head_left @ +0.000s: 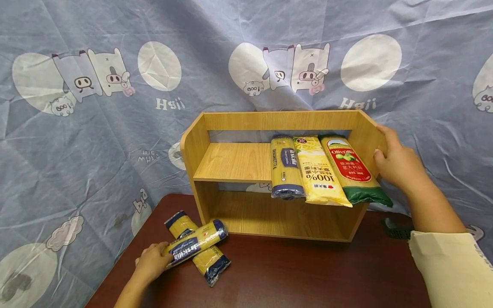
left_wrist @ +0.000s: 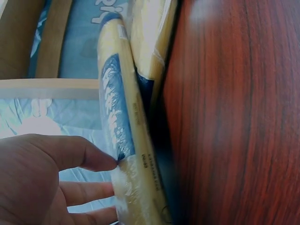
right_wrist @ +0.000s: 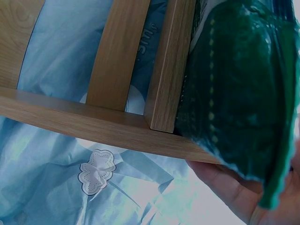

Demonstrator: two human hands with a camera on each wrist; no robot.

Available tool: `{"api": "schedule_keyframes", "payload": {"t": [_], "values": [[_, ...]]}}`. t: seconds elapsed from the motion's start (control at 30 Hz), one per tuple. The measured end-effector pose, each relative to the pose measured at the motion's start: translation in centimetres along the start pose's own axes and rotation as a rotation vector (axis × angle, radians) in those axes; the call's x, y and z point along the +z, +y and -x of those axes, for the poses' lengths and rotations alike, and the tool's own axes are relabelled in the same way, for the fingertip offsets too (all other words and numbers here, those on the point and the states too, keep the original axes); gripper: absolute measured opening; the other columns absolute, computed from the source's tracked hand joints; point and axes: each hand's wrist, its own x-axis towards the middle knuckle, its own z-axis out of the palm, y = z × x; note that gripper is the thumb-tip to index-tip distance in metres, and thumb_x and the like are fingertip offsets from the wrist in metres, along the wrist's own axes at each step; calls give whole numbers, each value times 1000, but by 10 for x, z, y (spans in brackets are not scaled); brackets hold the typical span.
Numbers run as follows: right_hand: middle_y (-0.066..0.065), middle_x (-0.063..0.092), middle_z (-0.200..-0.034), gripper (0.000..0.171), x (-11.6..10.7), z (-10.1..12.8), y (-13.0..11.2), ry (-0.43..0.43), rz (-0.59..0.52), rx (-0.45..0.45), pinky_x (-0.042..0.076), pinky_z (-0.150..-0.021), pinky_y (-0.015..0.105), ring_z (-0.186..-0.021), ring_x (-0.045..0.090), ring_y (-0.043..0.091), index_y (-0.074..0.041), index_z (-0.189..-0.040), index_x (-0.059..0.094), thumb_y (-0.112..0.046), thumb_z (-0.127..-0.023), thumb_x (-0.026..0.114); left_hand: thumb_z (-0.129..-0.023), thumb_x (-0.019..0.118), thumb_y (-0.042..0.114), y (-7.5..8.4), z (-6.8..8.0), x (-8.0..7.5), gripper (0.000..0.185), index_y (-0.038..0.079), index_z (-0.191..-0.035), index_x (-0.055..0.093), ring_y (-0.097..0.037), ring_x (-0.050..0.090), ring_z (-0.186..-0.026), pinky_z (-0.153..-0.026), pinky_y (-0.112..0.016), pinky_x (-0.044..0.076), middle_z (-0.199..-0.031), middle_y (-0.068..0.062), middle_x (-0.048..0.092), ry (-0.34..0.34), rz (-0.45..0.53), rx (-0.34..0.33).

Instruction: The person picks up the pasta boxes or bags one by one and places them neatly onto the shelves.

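Near left: left hand [head_left: 152,262] is on the dark wooden table [head_left: 308,278], fingers curled round the near end of the top spaghetti pack [head_left: 196,243], the yellow one with the blue label. It lies crosswise on a second spaghetti pack [head_left: 206,259] and touches it; the wrist view shows the thumb [left_wrist: 79,154] pressed on the wrapper edge, so I read the grip as closed on the pack, though the pack is not yet lifted. Step in hand, as I judge it: picking up the next pack to shelve. Farther back, centre: wooden shelf rack [head_left: 235,162] stands on the table against the printed blue cloth [head_left: 96,141]. Its upper shelf carries three packs side by side, touching, near ends overhanging the edge: blue-label spaghetti [head_left: 286,167], yellow 100% pack [head_left: 319,173], then the green Olivoilà pack [head_left: 352,171] at the right. The left part of that shelf is bare wood. Far right: right hand [head_left: 398,164] wraps the rack's right side panel, fingers over its edge, steadying it; it holds no pack. Next move probably calls for lifting the top pack off the lower one, turning it lengthwise to match the row, and sliding it in just left of the blue-label pack, with the right hand bracing the rack.
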Motion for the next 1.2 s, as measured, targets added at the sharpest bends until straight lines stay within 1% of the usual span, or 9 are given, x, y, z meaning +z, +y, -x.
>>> {"api": "schedule_keyframes", "payload": {"t": [0.23,0.4,0.53,0.6,0.7,0.9,1.03,1.1,1.2], "values": [[51,51,-113,66,-1,0,1,-3,-5,2,41,-75,68,-93,54,61,-14,-162,12,-18,-103,40,-83,72,32,2,4,-4,54,4,-129,64,-44,57,-111,-79,-63,41,-125,-22,64,-47,18,-32],[51,52,-112,66,1,0,-1,-6,-7,1,42,-74,67,-93,54,61,-14,-162,12,-18,-102,41,-83,76,38,-1,11,-4,49,6,-119,66,-39,60,-103,-79,-64,42,-112,-16,66,-73,49,-38],[50,53,-110,66,2,-1,-2,-3,-7,-4,43,-73,66,-91,56,60,-14,-162,13,-17,-102,42,-83,79,39,-1,17,-1,46,5,-110,64,-26,58,-86,-73,-48,47,-96,-10,61,-104,85,-16],[51,53,-110,66,2,-1,-3,-1,-6,-1,43,-73,66,-91,56,60,-14,-162,13,-17,-102,42,-82,80,38,-1,20,2,45,5,-108,64,-21,53,-80,-68,-39,45,-92,-8,58,-125,114,-5],[50,53,-111,66,1,0,-2,-3,-7,5,42,-74,66,-92,55,60,-15,-162,12,-18,-102,41,-84,80,37,0,21,4,44,4,-108,64,-19,52,-78,-67,-35,44,-89,-6,58,-161,155,-4],[50,52,-115,67,0,1,-1,-2,-3,11,42,-76,67,-96,55,61,-16,-162,12,-18,-102,40,-84,79,40,3,23,5,50,4,-117,67,-22,62,-92,-79,-46,51,-103,-6,68,-200,164,21],[50,52,-115,66,0,1,0,-3,-1,11,42,-76,67,-95,55,61,-15,-162,12,-18,-102,40,-85,78,31,3,25,6,52,-1,-123,64,-25,63,-98,-84,-46,51,-112,-11,70,-224,202,48],[50,52,-114,66,0,1,0,-3,0,10,42,-75,67,-94,55,60,-15,-162,12,-18,-102,40,-85,77,24,2,24,6,55,-7,-128,61,-28,63,-102,-86,-47,52,-116,-17,68,-239,233,44],[49,52,-113,66,0,1,0,-3,1,8,42,-75,67,-93,55,60,-15,-162,12,-19,-102,40,-86,77,21,0,24,7,61,-11,-133,56,-35,63,-112,-90,-50,52,-126,-24,65,-267,278,0]]}}
